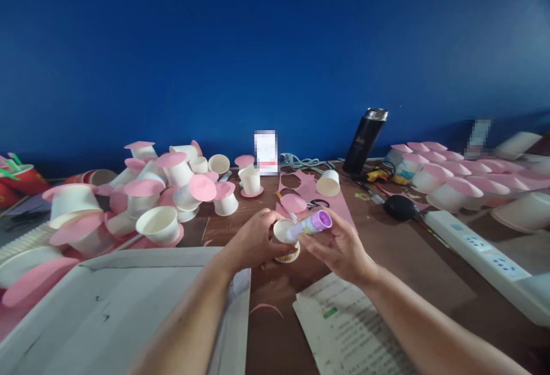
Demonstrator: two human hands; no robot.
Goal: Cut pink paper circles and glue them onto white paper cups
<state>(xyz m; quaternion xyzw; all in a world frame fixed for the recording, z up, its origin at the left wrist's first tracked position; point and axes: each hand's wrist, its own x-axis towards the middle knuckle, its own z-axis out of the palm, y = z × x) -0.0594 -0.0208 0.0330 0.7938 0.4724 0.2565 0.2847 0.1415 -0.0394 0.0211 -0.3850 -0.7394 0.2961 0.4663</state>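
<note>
My left hand is wrapped round a small white paper cup, its open rim facing up toward me. A purple and white glue stick is held in my right hand, its far end at the cup's rim. Beneath the cup, a round whitish piece with a brownish pattern shows partly. Just beyond my hands are a pink paper disc and black scissors handles on a cut pink sheet.
Many white cups with pink discs crowd the left, more the right. A white box lid and printed papers lie in front. Also there: black bottle, power strip, black mouse.
</note>
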